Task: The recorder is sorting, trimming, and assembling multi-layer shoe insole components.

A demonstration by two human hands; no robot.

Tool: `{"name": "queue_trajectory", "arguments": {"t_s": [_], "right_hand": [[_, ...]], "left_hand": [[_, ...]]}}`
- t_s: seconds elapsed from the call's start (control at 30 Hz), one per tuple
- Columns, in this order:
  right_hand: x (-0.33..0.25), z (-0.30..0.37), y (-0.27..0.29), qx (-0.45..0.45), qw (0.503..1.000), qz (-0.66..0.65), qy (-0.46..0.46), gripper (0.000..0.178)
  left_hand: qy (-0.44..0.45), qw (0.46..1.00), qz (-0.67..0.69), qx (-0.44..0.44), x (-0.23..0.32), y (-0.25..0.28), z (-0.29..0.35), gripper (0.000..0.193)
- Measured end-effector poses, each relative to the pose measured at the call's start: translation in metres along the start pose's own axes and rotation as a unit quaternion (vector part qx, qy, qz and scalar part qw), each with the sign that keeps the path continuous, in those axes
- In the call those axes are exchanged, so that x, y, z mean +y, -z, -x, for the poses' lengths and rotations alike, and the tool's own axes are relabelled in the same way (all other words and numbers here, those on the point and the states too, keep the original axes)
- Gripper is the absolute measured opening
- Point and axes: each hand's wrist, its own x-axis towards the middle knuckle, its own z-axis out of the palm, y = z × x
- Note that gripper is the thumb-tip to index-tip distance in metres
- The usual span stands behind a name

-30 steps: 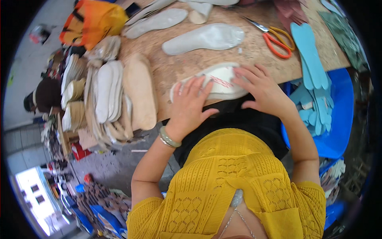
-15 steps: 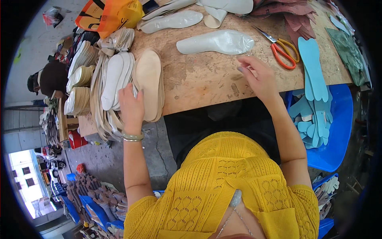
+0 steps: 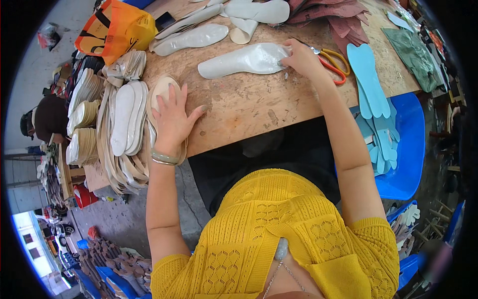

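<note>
My left hand (image 3: pixel 173 119) spread over beige insoles (image 3: pixel 165 81), right hand (image 3: pixel 304 61) curled at white insole (image 3: pixel 239 61), grip unclear, tabletop (image 3: pixel 249 102) between, near edge below, printed bag (image 3: pixel 132 31).

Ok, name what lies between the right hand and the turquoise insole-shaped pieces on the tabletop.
A pair of scissors with orange and yellow handles lies between the right hand and the turquoise insole-shaped pieces, as the head view shows.

Orange bag (image 3: pixel 117 34), red container (image 3: pixel 85 196), green sheet (image 3: pixel 411 59)
</note>
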Motion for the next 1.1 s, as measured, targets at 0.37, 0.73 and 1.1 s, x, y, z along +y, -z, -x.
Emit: {"name": "queue_trajectory", "arguments": {"t_s": [0.37,0.73,1.1], "right_hand": [[-0.058,0.059,0.066,0.019,0.944,-0.221,0.244,0.023],[-0.083,0.112,0.071,0.114,0.908,-0.380,0.132,0.017],[-0.081,0.112,0.040,-0.028,0.823,-0.564,0.057,0.012]], "left_hand": [[-0.253,0.905,0.319,0.122,0.118,0.078,-0.063,0.050],[-0.166,0.822,0.526,0.140,0.153,0.070,-0.018,0.042],[-0.095,0.662,0.742,0.046,0.158,0.057,-0.001,0.032]]}}
